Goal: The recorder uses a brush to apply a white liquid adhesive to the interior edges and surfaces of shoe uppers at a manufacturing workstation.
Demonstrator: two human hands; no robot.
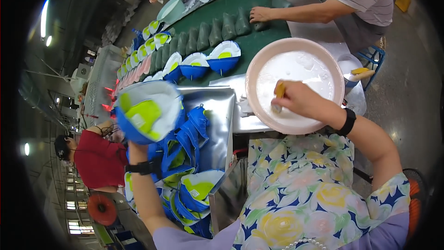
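Observation:
My left hand (137, 152) holds up a blue shoe upper (171, 99) with its white and lime-green underside facing me; the fingers are hidden behind it. Over the pale pink basin (252, 71), my right hand (298, 98) grips a yellow-handled brush (280, 89). Its tip is low over the white liquid (300, 67) in the basin, and I cannot tell whether it is dipped in. Below my left hand, a metal tray (217, 106) carries a heap of blue shoe uppers (187, 129).
Dark shoe lasts (203, 37) and more blue uppers (223, 58) line the green conveyor belt (247, 48). A co-worker (365, 2) reaches over the belt at far right. Another person in red (101, 157) is at left. A small pot with a brush (349, 76) stands beside the basin.

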